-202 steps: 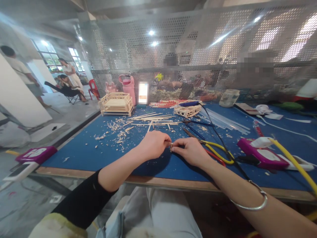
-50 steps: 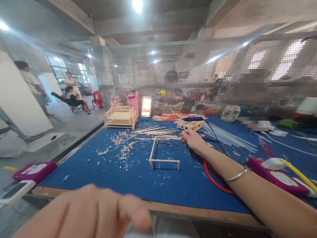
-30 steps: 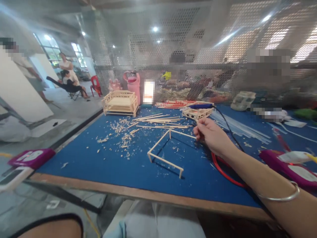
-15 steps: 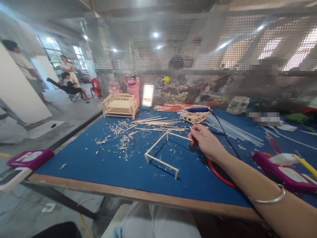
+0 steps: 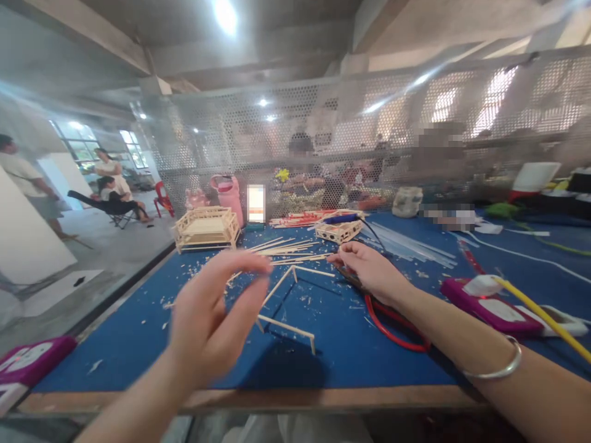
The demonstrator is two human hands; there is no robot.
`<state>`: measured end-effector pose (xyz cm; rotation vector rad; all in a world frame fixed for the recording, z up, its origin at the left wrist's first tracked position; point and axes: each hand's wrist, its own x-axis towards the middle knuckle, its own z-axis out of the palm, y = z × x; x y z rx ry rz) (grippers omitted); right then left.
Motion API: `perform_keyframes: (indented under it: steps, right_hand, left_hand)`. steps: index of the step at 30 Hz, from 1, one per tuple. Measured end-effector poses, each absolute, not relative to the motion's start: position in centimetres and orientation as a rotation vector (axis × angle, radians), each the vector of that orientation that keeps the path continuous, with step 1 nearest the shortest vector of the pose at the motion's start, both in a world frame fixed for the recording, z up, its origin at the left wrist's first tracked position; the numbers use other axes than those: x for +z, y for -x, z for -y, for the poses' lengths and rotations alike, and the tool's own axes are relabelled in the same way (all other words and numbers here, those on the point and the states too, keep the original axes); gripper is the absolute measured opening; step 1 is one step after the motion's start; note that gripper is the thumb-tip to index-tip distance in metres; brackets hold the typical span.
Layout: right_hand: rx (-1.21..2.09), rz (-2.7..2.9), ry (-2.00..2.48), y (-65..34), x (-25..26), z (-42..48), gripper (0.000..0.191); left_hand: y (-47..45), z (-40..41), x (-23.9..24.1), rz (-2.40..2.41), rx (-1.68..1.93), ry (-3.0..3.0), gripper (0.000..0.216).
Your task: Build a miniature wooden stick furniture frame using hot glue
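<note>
My left hand (image 5: 207, 314) is raised over the left part of the table, slightly blurred. Its thumb and fingers are apart with nothing between them. Just beyond it stands a three-sided frame of thin wooden sticks (image 5: 289, 327) on short legs, partly covered by that hand. My right hand (image 5: 367, 267) is closed in a pinch near the free end of the frame's far bar. Whatever lies between its fingertips is too small to make out. Loose wooden sticks (image 5: 295, 247) lie behind the frame, their right ends close to the right fingertips.
A finished-looking miniature wooden bed (image 5: 207, 227) stands at back left. A small stick frame (image 5: 339, 231) with a blue-handled tool (image 5: 341, 218) on it lies at the back. Clear strips (image 5: 410, 243), a red cable (image 5: 399, 341) and purple boxes (image 5: 489, 307) are rightward. Wood chips litter the blue tabletop (image 5: 133, 351).
My left hand has come into view over the table's left side. My right hand has moved a little off the end of the frame's far bar. The camera view has tilted up and shifted right.
</note>
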<state>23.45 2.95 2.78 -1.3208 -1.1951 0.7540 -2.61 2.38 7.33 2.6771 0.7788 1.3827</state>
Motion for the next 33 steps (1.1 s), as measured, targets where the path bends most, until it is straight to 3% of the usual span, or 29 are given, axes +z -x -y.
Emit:
perform_keyframes:
  steps: [3, 5, 7, 18, 25, 33]
  right_hand:
    - [0.739, 1.221, 1.371, -23.2, 1.9, -1.6, 0.015]
    - [0.761, 1.257, 1.408, -23.0, 1.2, -0.9, 0.013]
    - [0.799, 1.302, 1.441, -22.9, 0.6, -0.6, 0.012]
    - [0.758, 1.446, 1.543, -23.2, -0.1, -1.0, 0.006]
    - [0.678, 1.551, 1.528, -23.4, 0.0, -0.7, 0.010]
    - [0.641, 1.537, 1.538, -23.6, 0.4, -0.1, 0.010]
  left_hand:
    - [-1.3, -5.2, 10.6, -0.788, 0.766, -2.793, 0.027]
    - [-3.5, -8.6, 10.2, -0.841, 0.381, -2.748, 0.036]
    - [-4.8, -11.6, 8.7, -0.891, 0.239, -2.599, 0.044]
    - [-6.0, -14.6, 5.6, -0.726, 0.198, -2.353, 0.036]
    - [-4.6, -15.6, 3.5, -0.779, 0.345, -2.195, 0.045]
    - [-3.0, -15.7, 3.6, -0.880, 0.479, -2.262, 0.040]
